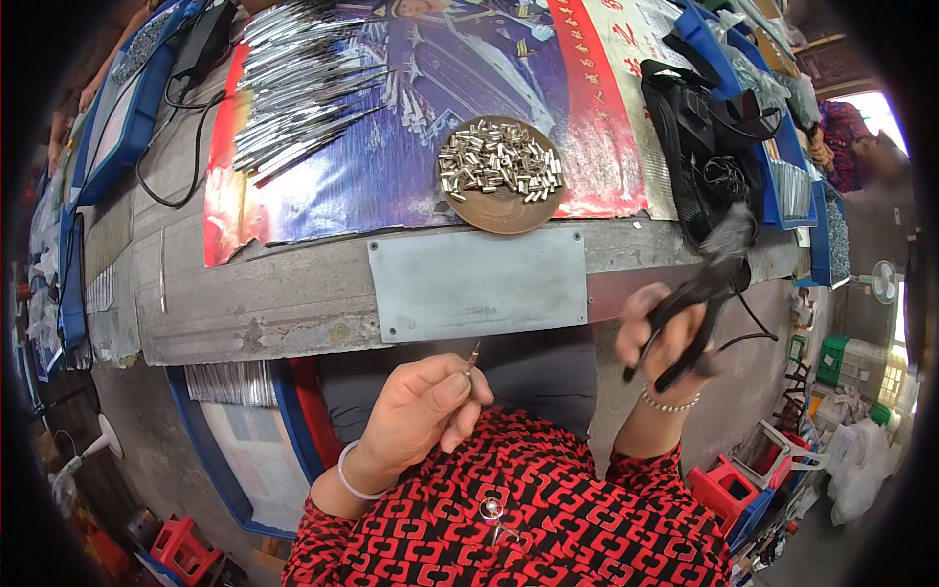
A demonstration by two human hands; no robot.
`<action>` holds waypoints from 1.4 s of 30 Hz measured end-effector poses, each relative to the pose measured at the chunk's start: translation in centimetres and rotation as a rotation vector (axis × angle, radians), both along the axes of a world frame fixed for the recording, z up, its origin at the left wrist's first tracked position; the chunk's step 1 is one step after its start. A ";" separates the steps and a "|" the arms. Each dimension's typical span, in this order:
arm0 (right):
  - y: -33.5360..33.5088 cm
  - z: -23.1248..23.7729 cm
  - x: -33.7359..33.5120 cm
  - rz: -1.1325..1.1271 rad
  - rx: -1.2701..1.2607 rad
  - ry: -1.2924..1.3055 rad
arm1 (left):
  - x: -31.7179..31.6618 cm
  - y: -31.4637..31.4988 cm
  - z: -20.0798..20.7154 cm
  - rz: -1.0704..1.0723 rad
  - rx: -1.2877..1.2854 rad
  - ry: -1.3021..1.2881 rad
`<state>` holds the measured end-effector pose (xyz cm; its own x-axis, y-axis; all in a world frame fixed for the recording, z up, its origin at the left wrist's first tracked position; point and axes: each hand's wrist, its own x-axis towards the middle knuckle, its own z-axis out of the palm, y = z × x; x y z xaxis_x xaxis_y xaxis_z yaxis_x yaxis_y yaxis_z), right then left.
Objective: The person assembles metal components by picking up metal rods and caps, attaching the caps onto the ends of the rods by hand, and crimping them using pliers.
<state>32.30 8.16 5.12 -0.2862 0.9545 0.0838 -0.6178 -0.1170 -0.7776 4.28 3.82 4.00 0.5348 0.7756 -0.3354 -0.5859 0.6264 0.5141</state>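
Note:
My left hand (421, 411) is held in front of my chest, below the table edge, pinching a thin metal pin (473, 358) that points up between thumb and forefinger. My right hand (665, 338) grips the black handles of a pair of pliers (706, 284), lifted at the table's right edge with the jaws pointing up and away. A round brown dish (505, 210) of small silver metal sleeves sits on the table ahead of both hands. A pile of long silver rods (298, 78) lies at the far left.
A grey metal plate (477, 284) is fixed at the table's near edge. A black strap and cables (699, 127) lie at the right, blue trays (137, 108) at both sides. Red stools (724, 489) stand on the floor, and a person's arm (836, 142) shows far right.

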 end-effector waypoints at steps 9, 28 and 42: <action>-3.3 -2.1 -5.0 0.452 -0.054 -0.423 | -0.8 0.6 1.9 -0.084 0.129 0.302; -3.1 -2.3 -6.5 0.615 0.186 -0.566 | -1.7 0.2 2.2 -0.169 0.398 0.601; -4.0 -3.0 -6.4 0.458 0.337 -0.917 | -2.7 1.0 0.1 -0.392 0.015 0.273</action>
